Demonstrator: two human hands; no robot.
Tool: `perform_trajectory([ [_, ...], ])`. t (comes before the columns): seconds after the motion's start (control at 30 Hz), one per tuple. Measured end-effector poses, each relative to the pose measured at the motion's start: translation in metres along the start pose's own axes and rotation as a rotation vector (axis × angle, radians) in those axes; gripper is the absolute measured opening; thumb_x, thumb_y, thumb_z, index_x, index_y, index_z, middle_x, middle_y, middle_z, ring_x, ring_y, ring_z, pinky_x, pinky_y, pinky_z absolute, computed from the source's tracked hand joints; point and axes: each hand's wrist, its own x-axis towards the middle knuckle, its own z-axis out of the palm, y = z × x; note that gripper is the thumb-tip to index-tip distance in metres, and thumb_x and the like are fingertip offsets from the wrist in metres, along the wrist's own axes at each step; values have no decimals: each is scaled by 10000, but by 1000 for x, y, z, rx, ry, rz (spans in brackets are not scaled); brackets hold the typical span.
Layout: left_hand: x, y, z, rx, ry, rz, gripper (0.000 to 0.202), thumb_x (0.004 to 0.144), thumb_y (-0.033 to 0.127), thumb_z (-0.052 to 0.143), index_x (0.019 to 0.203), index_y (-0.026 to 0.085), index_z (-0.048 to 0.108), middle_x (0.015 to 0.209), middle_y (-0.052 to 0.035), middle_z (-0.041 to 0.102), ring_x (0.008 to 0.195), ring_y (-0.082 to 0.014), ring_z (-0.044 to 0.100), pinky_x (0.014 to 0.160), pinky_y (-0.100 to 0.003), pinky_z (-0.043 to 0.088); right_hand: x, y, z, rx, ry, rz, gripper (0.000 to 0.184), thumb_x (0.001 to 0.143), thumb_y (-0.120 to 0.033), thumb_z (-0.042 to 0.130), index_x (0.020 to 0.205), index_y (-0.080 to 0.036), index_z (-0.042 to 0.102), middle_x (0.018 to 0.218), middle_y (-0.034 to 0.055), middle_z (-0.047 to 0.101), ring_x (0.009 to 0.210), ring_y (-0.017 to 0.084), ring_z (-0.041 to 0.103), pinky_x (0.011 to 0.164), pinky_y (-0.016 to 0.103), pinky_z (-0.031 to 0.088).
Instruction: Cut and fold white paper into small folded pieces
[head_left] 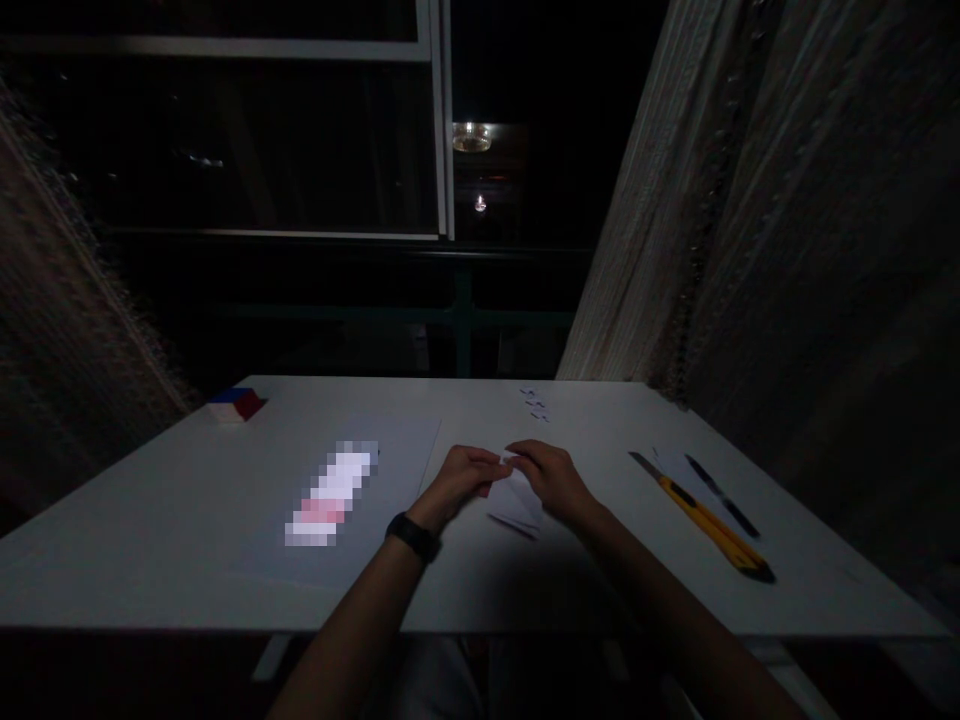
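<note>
A folded piece of white paper [516,503] is held between my two hands, a little above the white table [465,600]. My left hand [466,473] pinches its upper left part, with thumb and fingers pressed together. At its upper right edge my right hand [550,474] grips the paper, fingers bent over the top. The fingertips of both hands meet near the paper's top corner. Its lower end sticks out toward me and shows layered edges. A dark band circles my left wrist. Dim light hides the finer creases.
A yellow utility knife [705,525] with its blade out lies at the right, beside a black pen [721,495]. Small paper pieces [535,405] lie at the back. A glowing, blurred-out screen [330,495] rests on a large sheet [409,500]. A coloured cube [235,404] stands far left.
</note>
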Motion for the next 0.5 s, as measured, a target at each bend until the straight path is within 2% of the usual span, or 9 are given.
perform_trajectory([
  [0.1,0,1,1,-60,16,-4,298,469,295,801,636,96,653,502,-12,580,430,-83,489,424,-200,371,1,1,-1,93,-1,12,209,816,-272,504,938,-217,664,876,56,682,814,177,618,771,308,455],
  [0.27,1,3,1,-153,79,9,314,456,289,812,609,96,617,545,-29,604,468,-105,541,458,-218,427,2,4,-7,285,-19,150,317,732,-328,605,1025,-212,644,988,57,672,904,215,606,806,346,456],
  [0.5,-2,8,0,-156,59,8,344,470,310,813,651,85,627,591,-49,623,514,-116,567,487,-222,455,6,7,-13,413,-35,245,279,698,-342,620,913,-179,689,874,56,699,795,218,625,703,328,475],
])
